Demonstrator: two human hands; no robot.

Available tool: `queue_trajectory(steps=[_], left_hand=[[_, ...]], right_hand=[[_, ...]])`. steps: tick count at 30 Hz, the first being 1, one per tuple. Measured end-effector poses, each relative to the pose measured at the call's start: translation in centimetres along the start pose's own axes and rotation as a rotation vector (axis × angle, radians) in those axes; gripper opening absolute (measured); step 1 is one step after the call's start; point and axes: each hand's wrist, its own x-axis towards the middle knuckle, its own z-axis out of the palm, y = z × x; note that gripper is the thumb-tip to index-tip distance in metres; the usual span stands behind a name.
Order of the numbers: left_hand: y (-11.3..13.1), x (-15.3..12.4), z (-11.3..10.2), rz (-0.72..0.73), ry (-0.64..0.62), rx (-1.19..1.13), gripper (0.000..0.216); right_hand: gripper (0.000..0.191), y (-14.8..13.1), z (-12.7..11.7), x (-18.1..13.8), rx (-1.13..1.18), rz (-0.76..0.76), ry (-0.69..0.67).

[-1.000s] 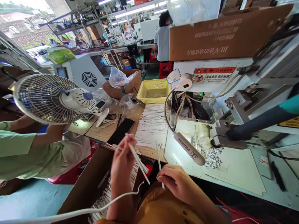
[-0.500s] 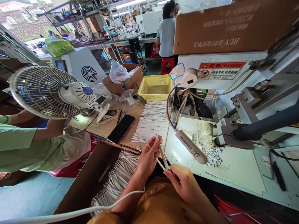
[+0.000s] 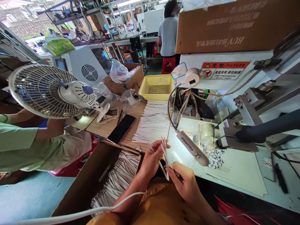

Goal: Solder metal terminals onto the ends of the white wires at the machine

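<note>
Several thin white strips [image 3: 164, 150] slant between my two hands, slightly fanned apart. My left hand [image 3: 150, 160] is closed in a pinch around their upper part, and one strip crosses its palm at a different angle. Lower and to the right, my right hand [image 3: 184, 178] has its thumb and fingers closed on the near ends of the strips. Beyond the hands, a row of similar white strips [image 3: 153, 120] lies on the wooden table. A cardboard box [image 3: 77, 184] below left holds a heap of more white strips [image 3: 117, 181].
A lamp [image 3: 191, 147] on a bendable neck hangs right of my hands, before a machine with a danger label [image 3: 226, 70]. Small cut scraps [image 3: 215, 157] lie under it. A phone [image 3: 122, 128], a yellow basket [image 3: 156, 93] and a fan [image 3: 47, 92] stand left; a co-worker sits behind the fan.
Both hands have shifted slightly right. The strips between them have spread from a tight bundle into a loose fan, and their tips have moved right.
</note>
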Motion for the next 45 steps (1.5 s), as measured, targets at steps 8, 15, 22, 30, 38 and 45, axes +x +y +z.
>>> queue_trajectory(steps=[8, 15, 22, 30, 38, 45], left_hand=[[1.0, 0.5, -0.8, 0.065, 0.075, -0.078, 0.03], [2.9, 1.6, -2.6, 0.206, 0.267, -0.149, 0.036], [2.5, 0.5, -2.0, 0.113, 0.155, -0.025, 0.034], [0.9, -1.4, -1.4, -0.024, 0.071, -0.056, 0.025], [0.4, -2.6, 0.0, -0.22, 0.08, -0.027, 0.031], [-1.2, -2.1, -0.2, -0.114, -0.023, 0.002, 0.031]], right_hand=[[0.031, -0.6, -1.3, -0.1, 0.016, 0.017, 0.007], [0.026, -0.9, -2.1, -0.9, 0.025, -0.144, -0.012], [0.021, -0.4, -1.3, -0.5, -0.108, -0.125, 0.079], [0.03, -0.8, -1.6, -1.3, -0.165, -0.352, 0.146], [0.032, -1.4, -0.2, 0.2, 0.143, 0.156, -0.161], [0.033, -0.4, 0.0, 0.3, 0.359, 0.384, -0.377]])
